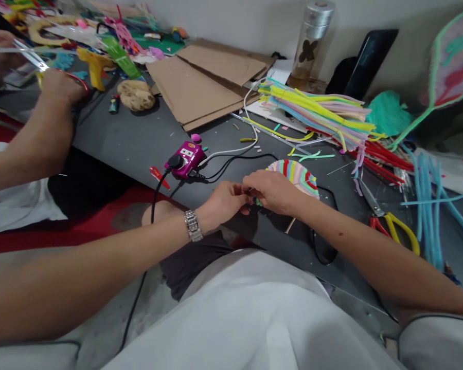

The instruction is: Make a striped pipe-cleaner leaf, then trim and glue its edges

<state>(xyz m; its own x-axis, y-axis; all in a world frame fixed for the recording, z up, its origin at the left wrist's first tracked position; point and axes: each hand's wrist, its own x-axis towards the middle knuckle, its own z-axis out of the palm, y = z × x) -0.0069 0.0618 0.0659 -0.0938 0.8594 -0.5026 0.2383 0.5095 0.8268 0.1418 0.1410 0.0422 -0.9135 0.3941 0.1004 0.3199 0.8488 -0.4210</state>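
Observation:
My left hand (226, 201), with a metal watch (193, 225) on its wrist, and my right hand (272, 190) meet at the near edge of the dark table (139, 139). Both have their fingers pinched together on the edge of a round fan-like piece made of striped coloured pipe cleaners (299, 174). A thin wooden stick (290, 225) pokes out below my right hand. Most of the piece's near side is hidden under my fingers.
A purple power strip (185, 158) with cables lies left of my hands. A pile of coloured pipe cleaners (320, 110) and yellow-red scissors (389, 221) lie to the right. Cardboard sheets (204, 82) and a bottle (312, 46) stand behind. Another person's hands (57, 85) work at far left.

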